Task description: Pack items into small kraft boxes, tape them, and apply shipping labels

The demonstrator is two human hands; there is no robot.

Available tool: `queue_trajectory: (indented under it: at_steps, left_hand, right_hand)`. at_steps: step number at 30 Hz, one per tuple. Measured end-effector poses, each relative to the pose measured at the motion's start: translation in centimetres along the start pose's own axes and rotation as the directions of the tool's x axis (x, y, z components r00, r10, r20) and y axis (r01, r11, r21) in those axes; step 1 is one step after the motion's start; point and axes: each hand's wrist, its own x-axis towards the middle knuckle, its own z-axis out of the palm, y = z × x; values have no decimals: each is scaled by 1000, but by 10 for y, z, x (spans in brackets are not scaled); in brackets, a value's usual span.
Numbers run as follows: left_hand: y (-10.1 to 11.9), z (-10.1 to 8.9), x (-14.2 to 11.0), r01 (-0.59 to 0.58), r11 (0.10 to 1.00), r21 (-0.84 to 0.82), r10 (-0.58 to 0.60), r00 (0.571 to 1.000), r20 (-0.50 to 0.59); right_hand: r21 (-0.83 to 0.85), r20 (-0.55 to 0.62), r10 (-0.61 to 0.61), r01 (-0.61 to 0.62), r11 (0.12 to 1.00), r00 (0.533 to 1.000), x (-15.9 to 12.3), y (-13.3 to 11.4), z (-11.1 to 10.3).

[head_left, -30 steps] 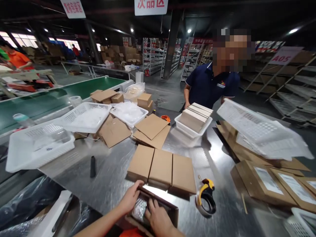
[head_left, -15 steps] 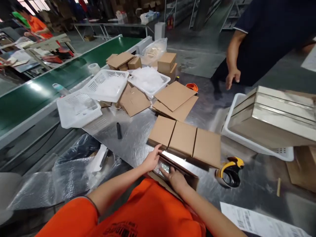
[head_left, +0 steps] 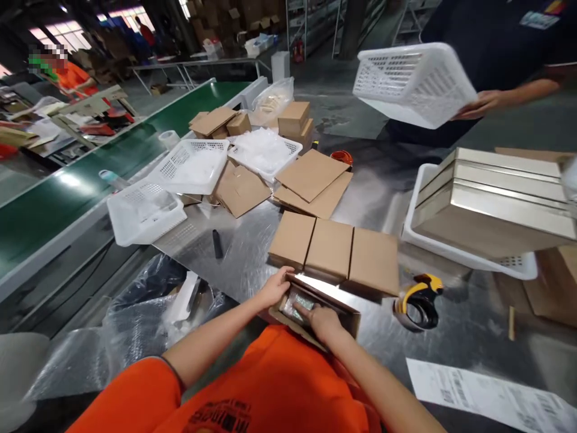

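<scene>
An open cardboard box (head_left: 343, 313) sits at the near edge of the steel table, with a bubble-wrapped item (head_left: 296, 302) inside. My left hand (head_left: 271, 290) grips the box's left end, fingers curled over its rim. My right hand (head_left: 322, 323) reaches into the box, fingertips pressed on the wrapped item. Three closed cardboard boxes (head_left: 333, 248) stand in a row just behind it.
A yellow and black tape dispenser (head_left: 417, 299) lies to the right. A white tray (head_left: 455, 252) holding flat metallic boxes sits at right. A person across the table holds a white basket (head_left: 412, 81) in the air. More baskets (head_left: 144, 210) and flattened cardboard (head_left: 311, 180) lie further back, beside a green conveyor (head_left: 58, 198). A printed sheet (head_left: 487, 397) lies near right.
The view tilted down. The person opposite set the tray of metallic boxes on the table and lifted a white basket. My hands stayed on the open box.
</scene>
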Motion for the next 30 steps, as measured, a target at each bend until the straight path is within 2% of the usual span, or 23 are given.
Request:
queue_trajectory:
  at_steps: [2,3,4,5,6,7,8,9,10,12,13,15,17,19,20,22,27,30]
  left_hand:
    - [-3,-6,0,33,994,-103,-28,998,50]
    - [-4,-11,-1,54,985,-164,-40,996,85]
    - [-5,-16,-3,78,970,-230,-48,990,130]
    - [-6,-21,-5,118,943,-312,-61,980,187]
    - [-6,-25,-8,172,904,-392,-74,964,254]
    - [-7,-30,-10,229,861,-455,-83,945,318]
    - [-7,-33,-12,276,825,-492,-90,925,369]
    - [-8,-35,-14,306,809,-502,-94,911,402]
    - [-8,-36,-15,319,805,-500,-96,902,421]
    - [-10,-35,-14,315,820,-478,-91,897,433]
    - [-10,-33,-13,304,838,-453,-87,894,439]
    - [-13,-26,-9,260,890,-375,-75,894,441]
    - [-16,-15,-4,173,951,-257,-64,922,381]
    - [-20,-3,3,66,994,-93,-42,971,235]
    - [-22,2,6,29,1000,-11,-27,988,154]
    - [-25,10,10,-12,995,100,7,999,50]
    - [-28,17,7,-22,994,107,18,999,39]
    - [-27,18,0,-91,988,124,91,996,4]
  right_hand:
    - [5,24,-40,40,999,999,-18,2,-14]
    - [33,-3,-78,79,996,997,-31,7,-22]
    - [88,-89,-113,120,989,990,-44,16,-30]
    - [169,-224,-128,168,971,966,-58,29,-38]
    - [268,-390,-91,208,941,916,-70,44,-43]
    - [366,-514,4,215,905,858,-80,61,-46]
    - [489,-559,121,208,847,820,-88,77,-45]
    - [618,-527,216,196,761,822,-93,91,-41]
    - [729,-451,273,175,662,849,-94,101,-33]
    - [873,-289,283,131,471,914,-90,109,-14]
    - [903,-243,264,119,412,933,-85,107,-3]
    - [920,-227,272,115,375,935,-72,97,16]
    - [909,-259,351,104,404,900,-58,86,30]
    - [865,-326,443,74,497,836,-46,80,39]
    - [832,-371,464,66,551,804,-42,79,42]
    - [761,-452,448,71,644,771,-37,81,47]
    - [670,-565,388,131,731,728,-39,82,51]
    - [601,-661,293,254,757,690,-43,78,51]
